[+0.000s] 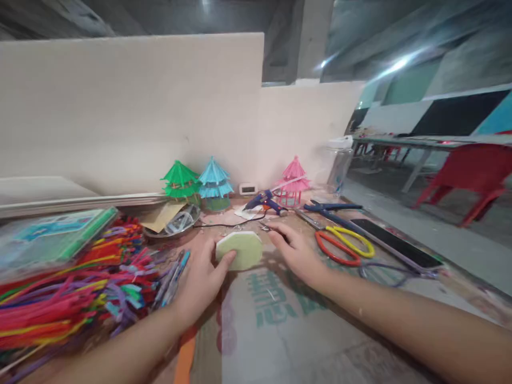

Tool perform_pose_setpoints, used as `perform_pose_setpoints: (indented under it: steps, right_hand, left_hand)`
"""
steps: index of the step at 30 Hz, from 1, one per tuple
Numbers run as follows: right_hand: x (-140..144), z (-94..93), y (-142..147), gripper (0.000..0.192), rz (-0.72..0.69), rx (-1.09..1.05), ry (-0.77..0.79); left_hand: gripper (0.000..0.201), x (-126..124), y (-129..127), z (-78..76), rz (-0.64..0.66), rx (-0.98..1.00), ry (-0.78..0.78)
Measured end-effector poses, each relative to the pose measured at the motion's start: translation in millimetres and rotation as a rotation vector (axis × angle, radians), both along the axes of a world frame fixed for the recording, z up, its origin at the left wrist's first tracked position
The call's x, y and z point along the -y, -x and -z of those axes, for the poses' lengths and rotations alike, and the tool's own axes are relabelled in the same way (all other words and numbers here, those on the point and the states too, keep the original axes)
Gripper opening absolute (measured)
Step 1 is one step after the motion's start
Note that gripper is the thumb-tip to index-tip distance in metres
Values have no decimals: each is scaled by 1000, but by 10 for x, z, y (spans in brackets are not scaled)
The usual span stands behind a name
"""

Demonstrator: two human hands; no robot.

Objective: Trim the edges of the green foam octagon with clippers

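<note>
Between the thumb and fingers of my left hand (pixel 206 280) is a pale green, many-sided flat piece (pixel 242 250) with a white edge, held just above the table. My right hand (pixel 298 253) is to the right of that piece, apart from it, with thumb and forefinger spread and nothing visible between them. Just beyond its fingertips is a small shiny bit too small to name. A blue glue gun (pixel 262 200) rests farther back, its black cord running to the left. Scissors (pixel 340 240) with red and yellow handles lie to the right of my right hand.
Bundles of coloured pipe cleaners (pixel 52 309) and a plastic case (pixel 60 234) fill the left side. Green (pixel 180 178), blue (pixel 215 178) and pink (pixel 294 176) small pavilions stand along the back wall. Pliers (pixel 332 208), a phone (pixel 394 242) and a clear bottle (pixel 340 165) are at right.
</note>
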State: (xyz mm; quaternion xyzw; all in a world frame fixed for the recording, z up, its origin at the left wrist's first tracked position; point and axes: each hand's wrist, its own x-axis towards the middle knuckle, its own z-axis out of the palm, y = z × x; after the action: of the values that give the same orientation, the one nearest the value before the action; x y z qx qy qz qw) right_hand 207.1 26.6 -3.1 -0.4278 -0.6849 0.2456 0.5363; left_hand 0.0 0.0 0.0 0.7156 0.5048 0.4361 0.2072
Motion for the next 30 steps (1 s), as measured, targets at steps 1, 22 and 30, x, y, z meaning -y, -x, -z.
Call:
perform_pose_setpoints:
  steps: [1,22,30]
  right_hand:
    - [5,3,-3,37,-5,1,-1]
    - [38,36,2,18,-77,139,-119]
    - [22,-76,-112,27,-50,358,-460]
  left_hand:
    - [28,-15,-5,11,-10,13,5]
    - [37,21,-43,-33,72,69,78]
    - [31,11,-7,8,-19,-78,-21]
